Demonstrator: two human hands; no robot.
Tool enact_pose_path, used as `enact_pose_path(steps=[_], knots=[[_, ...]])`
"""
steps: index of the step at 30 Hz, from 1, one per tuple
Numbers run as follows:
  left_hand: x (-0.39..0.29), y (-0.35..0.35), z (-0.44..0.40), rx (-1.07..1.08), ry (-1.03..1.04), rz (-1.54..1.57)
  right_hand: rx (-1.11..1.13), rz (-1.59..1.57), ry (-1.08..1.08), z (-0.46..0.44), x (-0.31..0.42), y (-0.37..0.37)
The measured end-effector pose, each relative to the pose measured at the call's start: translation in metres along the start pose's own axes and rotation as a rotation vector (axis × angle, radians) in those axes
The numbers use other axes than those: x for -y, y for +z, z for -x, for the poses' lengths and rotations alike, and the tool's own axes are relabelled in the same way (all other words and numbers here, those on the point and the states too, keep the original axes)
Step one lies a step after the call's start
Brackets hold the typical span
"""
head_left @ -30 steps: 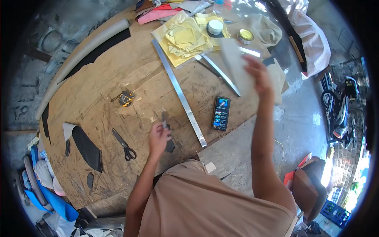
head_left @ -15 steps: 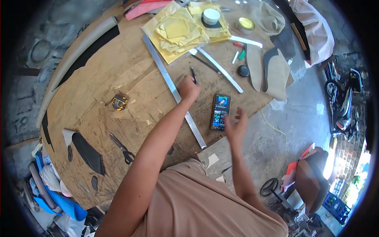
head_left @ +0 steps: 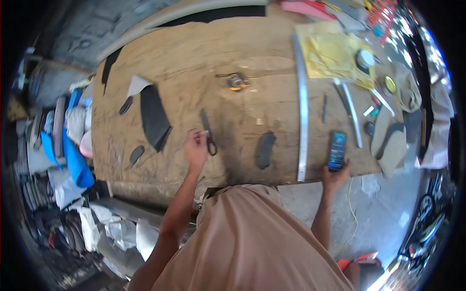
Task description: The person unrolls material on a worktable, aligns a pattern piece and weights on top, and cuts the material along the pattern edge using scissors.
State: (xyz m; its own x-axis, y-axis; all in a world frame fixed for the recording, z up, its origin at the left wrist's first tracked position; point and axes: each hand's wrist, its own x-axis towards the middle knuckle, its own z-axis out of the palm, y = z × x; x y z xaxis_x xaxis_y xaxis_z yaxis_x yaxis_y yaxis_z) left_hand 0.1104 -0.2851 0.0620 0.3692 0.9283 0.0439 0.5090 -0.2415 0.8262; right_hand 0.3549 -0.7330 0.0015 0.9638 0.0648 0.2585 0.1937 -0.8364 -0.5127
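Note:
My left hand (head_left: 196, 145) is beside the black-handled scissors (head_left: 208, 133), its fingers bent together; whether they touch the scissors is unclear. At the table's front edge, my right hand (head_left: 336, 177) grips the lower end of the phone (head_left: 337, 151), whose screen is lit. Between the hands lie a dark oval piece (head_left: 265, 151) and a long metal ruler (head_left: 302, 111). A pen (head_left: 325, 107) rests right of the ruler. The yellow and black tape measure (head_left: 237, 82) sits farther back. Left of the scissors is a black cut piece (head_left: 154, 116).
Yellow sheets (head_left: 330, 53) and a white-lidded jar (head_left: 365, 58) are at the back right. A curved metal strip (head_left: 350, 112) and beige cut pieces (head_left: 388, 140) lie on the right. Rolled material (head_left: 160, 15) lines the far edge of the wooden table (head_left: 189, 58).
The view has swung left. My left hand has left the pen on the table and moved to the scissors. My right hand has come to the phone's lower end.

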Motion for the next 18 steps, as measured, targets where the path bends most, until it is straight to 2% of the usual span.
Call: enact_pose_path(steps=[2,4,7,10,11,13,14,17,18], knots=[[0.056,-0.076,-0.013,-0.192,0.119,-0.345,0.001,0.023,0.032,-0.008,0.001,0.0],[0.122,-0.15,-0.026,-0.303,0.091,-0.605,-0.02,0.058,0.024,-0.014,0.004,0.002],[0.178,-0.245,-0.046,-0.306,-0.08,-0.791,-0.027,0.143,0.01,-0.018,0.009,0.003],[0.23,-0.307,-0.08,-0.147,-0.071,-0.868,-0.12,0.439,-0.054,-0.015,0.026,0.006],[0.241,-0.318,-0.088,-0.103,-0.005,-0.852,-0.175,0.493,-0.077,-0.01,0.041,0.007],[0.243,-0.333,-0.106,-0.009,0.138,-0.817,-0.167,0.305,-0.243,0.009,0.083,0.012],[0.242,-0.338,-0.115,0.096,0.102,-0.756,-0.161,0.218,-0.322,0.02,0.102,0.014],[0.236,-0.345,-0.129,0.36,0.042,-0.69,0.101,-0.08,-0.304,0.081,0.176,0.038],[0.236,-0.348,-0.134,0.411,0.061,-0.758,0.122,-0.008,-0.326,0.101,0.197,0.043]])
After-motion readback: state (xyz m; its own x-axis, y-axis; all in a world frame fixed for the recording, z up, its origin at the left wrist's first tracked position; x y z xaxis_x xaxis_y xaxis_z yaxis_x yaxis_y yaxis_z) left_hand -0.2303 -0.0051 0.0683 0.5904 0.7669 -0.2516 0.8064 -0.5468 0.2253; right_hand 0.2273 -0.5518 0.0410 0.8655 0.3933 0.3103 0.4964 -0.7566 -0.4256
